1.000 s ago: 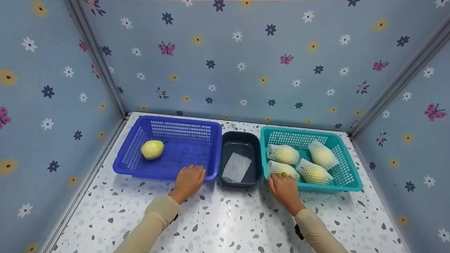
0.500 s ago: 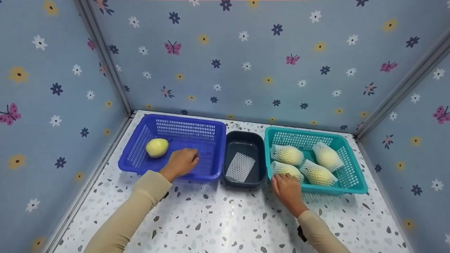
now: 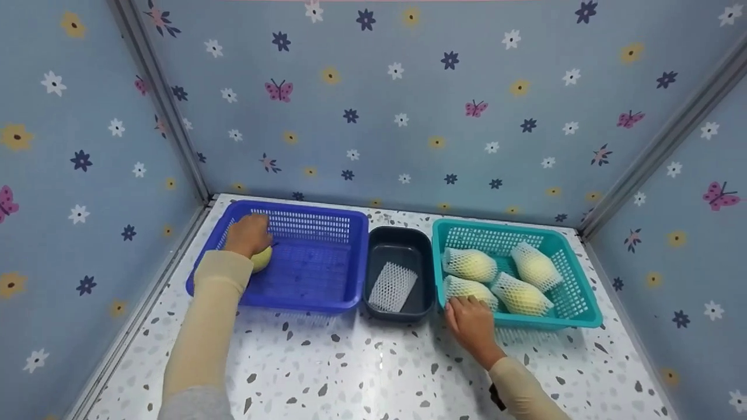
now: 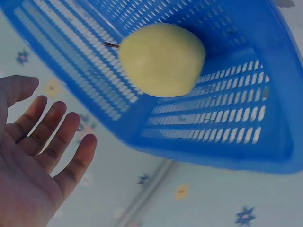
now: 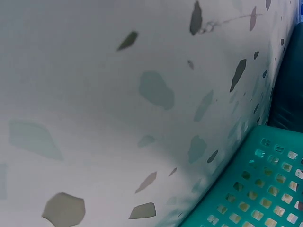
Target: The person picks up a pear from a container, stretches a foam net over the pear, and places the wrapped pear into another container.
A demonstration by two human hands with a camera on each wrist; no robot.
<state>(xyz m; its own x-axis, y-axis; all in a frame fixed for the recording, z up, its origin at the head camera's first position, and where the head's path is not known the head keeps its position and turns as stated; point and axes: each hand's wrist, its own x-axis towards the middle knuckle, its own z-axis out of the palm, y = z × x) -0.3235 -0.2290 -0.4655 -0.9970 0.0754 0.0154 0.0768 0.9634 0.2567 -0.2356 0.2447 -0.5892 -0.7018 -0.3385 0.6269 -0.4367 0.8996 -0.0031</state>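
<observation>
My left hand [image 3: 248,234] is over the left part of the blue basket [image 3: 315,303], above a yellow-green pear [image 3: 262,260] that it partly covers in the head view. In the left wrist view, its loosely spread fingers [image 4: 61,137] stand apart from the pear [image 4: 161,60], whose dark stem shows. My right hand [image 3: 470,324] rests at the front left corner of the teal basket [image 3: 575,322], fingers over the rim beside a net-wrapped pear [image 3: 467,289]. The right wrist view shows the teal basket's wall [image 5: 260,189] but not the hand.
Between the baskets stands a dark tray [image 3: 401,233] with a white foam net sleeve [image 3: 393,287] in it. Several pears in foam nets, one of them a wrapped pear [image 3: 536,267] at the right, lie in the teal basket. Flower-patterned panels [image 3: 373,128] enclose the speckled table [image 3: 362,367].
My left hand has moved from the blue basket's front rim left and inward to above the pear. The right hand has stayed at the teal basket's corner.
</observation>
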